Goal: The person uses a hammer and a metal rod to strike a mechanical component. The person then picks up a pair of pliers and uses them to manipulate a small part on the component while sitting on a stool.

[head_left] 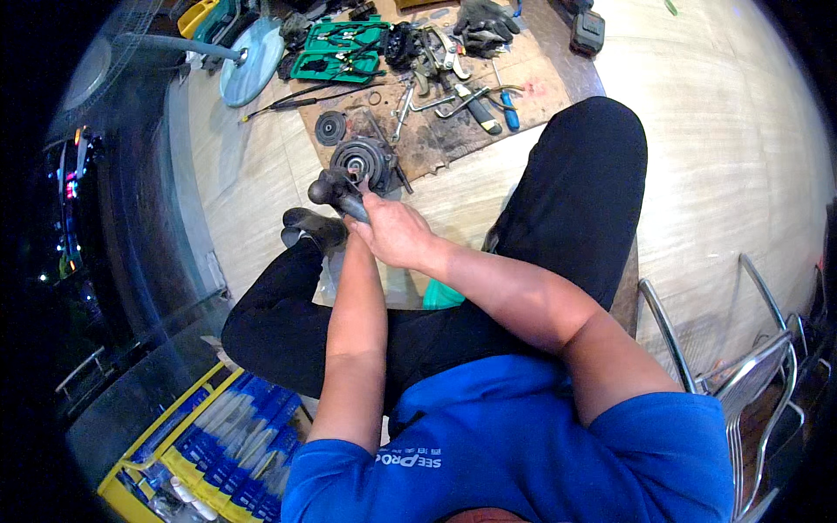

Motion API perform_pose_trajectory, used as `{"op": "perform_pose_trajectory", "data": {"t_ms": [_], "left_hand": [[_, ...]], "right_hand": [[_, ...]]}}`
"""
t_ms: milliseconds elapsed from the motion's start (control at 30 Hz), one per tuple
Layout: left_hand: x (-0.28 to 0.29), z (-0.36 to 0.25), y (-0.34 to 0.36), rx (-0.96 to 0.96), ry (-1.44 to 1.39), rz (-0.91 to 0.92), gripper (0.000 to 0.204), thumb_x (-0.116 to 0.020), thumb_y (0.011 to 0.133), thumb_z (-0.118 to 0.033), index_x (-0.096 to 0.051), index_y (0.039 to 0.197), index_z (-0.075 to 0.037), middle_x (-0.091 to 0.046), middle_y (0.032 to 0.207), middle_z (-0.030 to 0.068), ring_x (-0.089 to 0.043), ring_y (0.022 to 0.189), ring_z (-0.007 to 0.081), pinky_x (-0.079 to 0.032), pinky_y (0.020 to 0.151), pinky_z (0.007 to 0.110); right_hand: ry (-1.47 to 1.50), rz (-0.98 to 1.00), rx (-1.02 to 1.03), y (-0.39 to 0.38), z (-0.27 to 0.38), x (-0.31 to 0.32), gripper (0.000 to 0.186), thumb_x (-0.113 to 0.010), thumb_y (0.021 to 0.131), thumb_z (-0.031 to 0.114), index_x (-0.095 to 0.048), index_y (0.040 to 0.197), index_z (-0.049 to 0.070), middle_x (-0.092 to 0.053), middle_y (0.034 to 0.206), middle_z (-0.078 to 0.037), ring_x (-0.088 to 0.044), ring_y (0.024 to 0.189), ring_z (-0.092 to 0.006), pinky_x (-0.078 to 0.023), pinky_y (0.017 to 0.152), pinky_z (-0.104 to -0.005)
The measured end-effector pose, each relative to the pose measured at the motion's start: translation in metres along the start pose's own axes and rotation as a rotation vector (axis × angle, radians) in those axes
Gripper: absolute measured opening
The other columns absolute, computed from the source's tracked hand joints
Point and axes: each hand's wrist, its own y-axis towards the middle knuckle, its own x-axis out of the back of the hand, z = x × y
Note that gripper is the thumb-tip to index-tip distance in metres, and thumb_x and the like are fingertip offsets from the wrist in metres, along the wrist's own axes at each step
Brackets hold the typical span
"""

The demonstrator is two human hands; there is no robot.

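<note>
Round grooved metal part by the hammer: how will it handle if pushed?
The grooved metal part is probably heavy for its size, given its solid-looking metal body. It likely won't roll as it sits: its round face points up. It may be slippery, as the brown sheet beside it has dark stains.

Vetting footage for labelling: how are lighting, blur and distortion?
Head view: floor bright, palest toward the upper right, its left edge bowed by the fisheye; head view: corners black, left side dark with small coloured lights; head view: right hand well lit, no obvious blur.
</note>
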Motion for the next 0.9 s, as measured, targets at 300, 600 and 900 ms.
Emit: {"op": "perform_pose_trajectory", "data": {"t_ms": [300, 600, 900], "left_hand": [[-0.002, -0.005, -0.002, 0.069, -0.113, -0.013, 0.025, -0.061, 0.092, -0.012, -0.057, 0.117, -0.009, -0.057, 0.104, 0.0042, -0.051, 0.095, 0.0193, -0.043, 0.085, 0.036], [0.0, -0.005, 0.001, 0.139, -0.228, -0.028, 0.024, -0.062, 0.092, -0.012, -0.057, 0.116, -0.01, -0.058, 0.103, 0.0034, -0.052, 0.092, 0.0187, -0.044, 0.083, 0.036], [-0.003, -0.009, 0.0, 0.203, -0.347, -0.033, 0.024, -0.063, 0.091, -0.012, -0.058, 0.114, -0.01, -0.058, 0.101, 0.0025, -0.053, 0.09, 0.0181, -0.045, 0.082, 0.036]], "right_hand": [[0.01, -0.01, 0.033, -0.001, -0.001, -0.001, 0.034, -0.062, 0.089, 0.026, -0.052, 0.102, -0.004, -0.065, 0.087, -0.03, -0.063, 0.087, -0.0474, -0.05, 0.078, -0.0536], [0.005, -0.021, 0.064, -0.002, -0.001, -0.004, 0.034, -0.062, 0.089, 0.025, -0.052, 0.103, -0.005, -0.064, 0.088, -0.031, -0.062, 0.086, -0.0479, -0.049, 0.079, -0.0535], [-0.009, -0.039, 0.047, -0.003, -0.001, -0.006, 0.035, -0.062, 0.088, 0.024, -0.051, 0.105, -0.005, -0.064, 0.084, -0.03, -0.063, 0.084, -0.0474, -0.05, 0.077, -0.0535]]}}
